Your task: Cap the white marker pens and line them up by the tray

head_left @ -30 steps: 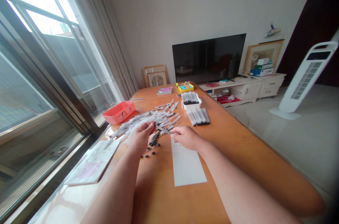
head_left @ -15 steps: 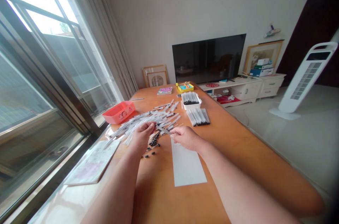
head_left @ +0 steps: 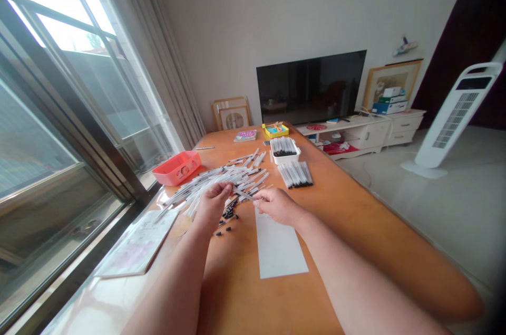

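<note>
Between my two hands stretches a slim, translucent pen (head_left: 244, 194), held over the table. My left hand (head_left: 215, 200) is closed in a pinch at its far left end. At the other end, my right hand (head_left: 276, 205) grips the pen with fingers closed. Behind and left of the hands lies a loose heap of white pen parts (head_left: 213, 179), some with dark ends. Several small black caps (head_left: 229, 212) are scattered just beneath my left hand. A white sheet of paper (head_left: 280, 250) lies below my right hand.
A red-pink basket (head_left: 176, 169) stands left of the heap, with a notebook (head_left: 138, 250) nearer me. Right of the heap, a row of capped pens (head_left: 294, 174) lies before a white container (head_left: 288, 157) filled with more. A yellow box (head_left: 276, 133) and a booklet (head_left: 245, 136) sit farther back.
</note>
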The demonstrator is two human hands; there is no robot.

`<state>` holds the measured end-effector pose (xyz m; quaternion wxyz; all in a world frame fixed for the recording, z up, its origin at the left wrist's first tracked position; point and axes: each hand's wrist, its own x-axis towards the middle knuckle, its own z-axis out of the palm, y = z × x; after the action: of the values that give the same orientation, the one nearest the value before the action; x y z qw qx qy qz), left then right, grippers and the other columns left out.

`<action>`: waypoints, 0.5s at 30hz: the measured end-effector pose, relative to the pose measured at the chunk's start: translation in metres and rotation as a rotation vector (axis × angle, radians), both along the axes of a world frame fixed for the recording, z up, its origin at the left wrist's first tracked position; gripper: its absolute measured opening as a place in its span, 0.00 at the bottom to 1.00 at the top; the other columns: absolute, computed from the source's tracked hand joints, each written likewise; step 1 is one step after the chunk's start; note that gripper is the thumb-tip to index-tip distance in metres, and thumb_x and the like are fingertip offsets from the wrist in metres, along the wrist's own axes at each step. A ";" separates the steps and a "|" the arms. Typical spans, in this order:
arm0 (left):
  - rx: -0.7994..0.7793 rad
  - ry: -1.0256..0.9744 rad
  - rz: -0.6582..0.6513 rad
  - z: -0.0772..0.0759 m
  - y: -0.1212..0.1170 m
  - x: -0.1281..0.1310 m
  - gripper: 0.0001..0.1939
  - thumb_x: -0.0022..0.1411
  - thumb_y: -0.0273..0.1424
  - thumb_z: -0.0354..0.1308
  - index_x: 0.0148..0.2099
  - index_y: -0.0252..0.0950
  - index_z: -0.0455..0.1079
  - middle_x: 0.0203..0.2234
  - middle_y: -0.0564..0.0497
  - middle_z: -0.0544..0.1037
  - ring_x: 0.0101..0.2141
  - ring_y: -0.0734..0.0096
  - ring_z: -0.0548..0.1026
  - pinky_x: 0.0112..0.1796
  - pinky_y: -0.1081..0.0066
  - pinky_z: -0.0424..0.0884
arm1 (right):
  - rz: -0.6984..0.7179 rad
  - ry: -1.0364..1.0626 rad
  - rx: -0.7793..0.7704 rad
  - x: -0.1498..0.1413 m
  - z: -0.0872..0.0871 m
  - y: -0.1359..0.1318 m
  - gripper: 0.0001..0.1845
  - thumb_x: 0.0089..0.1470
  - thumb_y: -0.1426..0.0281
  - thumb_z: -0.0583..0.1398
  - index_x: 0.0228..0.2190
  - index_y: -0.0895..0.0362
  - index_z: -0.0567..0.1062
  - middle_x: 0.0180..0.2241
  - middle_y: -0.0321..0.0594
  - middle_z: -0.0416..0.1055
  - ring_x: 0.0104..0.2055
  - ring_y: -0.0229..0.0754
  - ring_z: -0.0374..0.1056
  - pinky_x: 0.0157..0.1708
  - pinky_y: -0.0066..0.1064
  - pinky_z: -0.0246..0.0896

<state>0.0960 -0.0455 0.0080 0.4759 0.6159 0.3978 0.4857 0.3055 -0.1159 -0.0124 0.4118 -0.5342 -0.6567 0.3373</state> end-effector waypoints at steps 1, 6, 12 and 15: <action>0.000 0.004 0.004 0.000 -0.001 0.001 0.20 0.51 0.47 0.71 0.37 0.36 0.77 0.28 0.52 0.77 0.32 0.68 0.72 0.39 0.68 0.66 | -0.003 -0.006 0.005 0.000 -0.001 0.000 0.10 0.57 0.65 0.59 0.32 0.55 0.80 0.27 0.36 0.75 0.28 0.38 0.67 0.26 0.26 0.54; -0.013 -0.020 0.020 -0.001 -0.001 0.002 0.20 0.50 0.47 0.72 0.37 0.35 0.78 0.29 0.51 0.78 0.32 0.67 0.73 0.40 0.67 0.68 | -0.022 -0.012 0.028 -0.003 -0.005 0.003 0.10 0.56 0.66 0.59 0.27 0.55 0.76 0.26 0.35 0.75 0.29 0.38 0.67 0.27 0.26 0.55; -0.078 -0.117 -0.022 -0.004 0.002 -0.002 0.20 0.50 0.45 0.73 0.39 0.35 0.78 0.32 0.50 0.80 0.35 0.67 0.76 0.44 0.65 0.70 | -0.091 0.130 -0.107 -0.010 0.002 -0.001 0.05 0.57 0.66 0.60 0.33 0.55 0.73 0.27 0.36 0.76 0.29 0.39 0.69 0.28 0.27 0.57; -0.079 -0.150 -0.059 -0.005 0.006 -0.006 0.19 0.50 0.44 0.73 0.39 0.36 0.78 0.33 0.49 0.80 0.36 0.67 0.76 0.44 0.65 0.71 | -0.020 0.228 -0.160 -0.012 0.009 -0.005 0.08 0.58 0.65 0.59 0.29 0.55 0.71 0.26 0.37 0.76 0.29 0.38 0.69 0.31 0.28 0.60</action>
<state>0.0898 -0.0394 0.0034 0.5423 0.5702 0.3615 0.5001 0.2939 -0.1211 -0.0037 0.4431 -0.5302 -0.5712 0.4430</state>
